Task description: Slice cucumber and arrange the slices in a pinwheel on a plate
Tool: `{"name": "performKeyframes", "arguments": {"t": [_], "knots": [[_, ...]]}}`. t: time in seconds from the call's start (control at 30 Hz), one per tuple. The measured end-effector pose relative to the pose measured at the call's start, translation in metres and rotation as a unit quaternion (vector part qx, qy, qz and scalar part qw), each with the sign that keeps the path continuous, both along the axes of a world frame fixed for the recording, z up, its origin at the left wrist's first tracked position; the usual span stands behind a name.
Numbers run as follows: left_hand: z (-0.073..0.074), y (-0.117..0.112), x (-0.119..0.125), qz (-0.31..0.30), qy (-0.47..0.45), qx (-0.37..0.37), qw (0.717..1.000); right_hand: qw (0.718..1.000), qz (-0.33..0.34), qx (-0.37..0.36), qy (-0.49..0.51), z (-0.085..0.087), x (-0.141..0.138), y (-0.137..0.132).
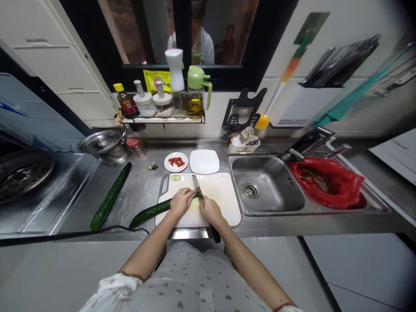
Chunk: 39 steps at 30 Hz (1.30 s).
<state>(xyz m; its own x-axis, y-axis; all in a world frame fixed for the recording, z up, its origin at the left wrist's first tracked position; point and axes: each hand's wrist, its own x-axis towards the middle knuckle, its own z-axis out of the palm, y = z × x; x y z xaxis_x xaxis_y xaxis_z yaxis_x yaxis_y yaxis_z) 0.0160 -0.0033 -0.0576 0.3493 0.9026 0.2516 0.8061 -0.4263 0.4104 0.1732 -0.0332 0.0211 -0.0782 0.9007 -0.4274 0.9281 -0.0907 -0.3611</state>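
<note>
A long dark green cucumber [151,212] lies slantwise across the white cutting board [224,190], its far end sticking out past the board's left edge. My left hand [182,201] is closed over it near the cut end. In my right hand [210,211] is a kitchen knife [197,183], its blade pointing away from me against the cucumber's end and its black handle showing below my fist. Thin cucumber slices [175,177] rest at the board's upper left. A second, whole cucumber [111,197] lies on the counter to the left.
Behind the board stand a plate of chopped red pieces [167,166] and a white square plate [204,161]. To the right is a sink [269,182], with a red plastic bag [344,182] beyond it. A lidded pot [113,149] stands back left, below a condiment rack [162,120].
</note>
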Motion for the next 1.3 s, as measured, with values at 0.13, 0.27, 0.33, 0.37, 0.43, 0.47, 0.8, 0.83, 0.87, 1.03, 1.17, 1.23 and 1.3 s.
{"name": "performKeyframes", "arguments": {"t": [0.13, 0.27, 0.33, 0.37, 0.43, 0.47, 0.8, 0.83, 0.87, 1.03, 1.17, 1.23, 1.3], "knots": [[0.0, 0.0, 0.0, 0.004, 0.009, -0.002, 1.0, 1.0, 0.0, -0.014, -0.01, 0.0, 0.0, -0.003], [0.0, -0.001, 0.0, 0.005, 0.011, -0.007, 1.0, 1.0, 0.001, -0.026, -0.015, 0.0, 0.001, -0.009], [-0.001, -0.001, 0.0, 0.004, 0.007, -0.01, 1.0, 0.999, 0.0, -0.027, -0.017, -0.001, 0.002, -0.012], [-0.001, -0.001, 0.0, 0.004, 0.006, -0.011, 1.0, 1.0, -0.002, -0.025, -0.018, -0.001, 0.002, -0.013], [-0.001, 0.0, 0.0, 0.001, 0.002, -0.012, 1.0, 1.0, -0.005, -0.02, -0.018, -0.001, 0.002, -0.013], [-0.001, 0.0, 0.0, 0.0, 0.0, -0.013, 1.0, 1.0, -0.005, -0.017, -0.017, -0.001, 0.001, -0.013], [-0.001, 0.001, -0.001, -0.002, -0.007, -0.014, 1.0, 1.0, -0.006, -0.006, -0.01, -0.002, -0.003, -0.006], [-0.001, 0.001, -0.001, -0.001, -0.008, -0.014, 1.0, 1.0, -0.007, -0.006, -0.009, -0.002, -0.003, -0.005], [-0.001, 0.001, -0.001, 0.0, -0.008, -0.015, 1.0, 1.0, -0.008, -0.005, -0.008, -0.001, -0.004, -0.004], [-0.001, 0.001, -0.001, -0.005, -0.005, -0.017, 1.0, 1.0, -0.011, 0.001, -0.005, -0.001, -0.008, 0.005], [-0.001, 0.0, -0.001, -0.007, 0.0, -0.014, 1.0, 1.0, -0.012, 0.005, -0.001, -0.003, -0.009, 0.009], [0.0, 0.0, -0.001, -0.008, 0.005, -0.013, 1.0, 1.0, -0.011, 0.005, 0.003, -0.003, -0.008, 0.007], [0.0, 0.0, -0.001, -0.007, 0.007, -0.013, 1.0, 1.0, -0.012, -0.002, 0.002, -0.003, -0.007, 0.003]]}}
